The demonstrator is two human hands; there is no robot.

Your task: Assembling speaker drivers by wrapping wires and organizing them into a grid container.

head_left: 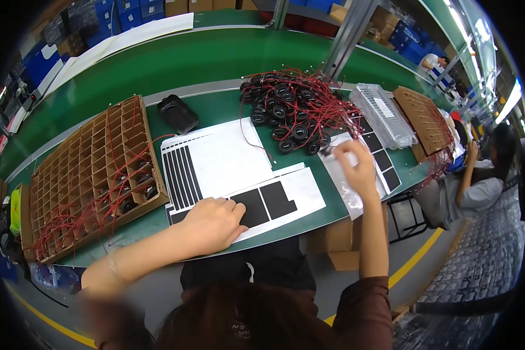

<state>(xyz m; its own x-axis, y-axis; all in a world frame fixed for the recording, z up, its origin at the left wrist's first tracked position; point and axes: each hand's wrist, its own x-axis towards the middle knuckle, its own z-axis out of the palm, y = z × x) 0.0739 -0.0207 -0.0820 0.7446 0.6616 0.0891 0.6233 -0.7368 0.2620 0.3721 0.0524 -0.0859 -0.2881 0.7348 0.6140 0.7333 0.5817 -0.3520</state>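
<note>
My left hand (214,226) rests closed, knuckles up, on a white sheet with black rectangular patches (278,200). Its fingertips are curled out of sight, so what they hold, if anything, is hidden. Raised over the right side of the bench, my right hand (359,169) has bent fingers, slightly blurred, beside the near edge of a heap of round black parts with red wires (280,111). Whether its fingertips hold anything cannot be made out. Below it lies clear plastic film (351,201), partly over another sheet with black patches (382,159). A larger white sheet with black strips (227,154) lies farther back.
To the left stands a cardboard divider tray (70,169) with some wired parts in its cells. A black object (178,114) sits behind the sheets. Clear plastic trays (382,114) and another cardboard tray (423,119) are at the right. Beyond them sits a co-worker (478,186).
</note>
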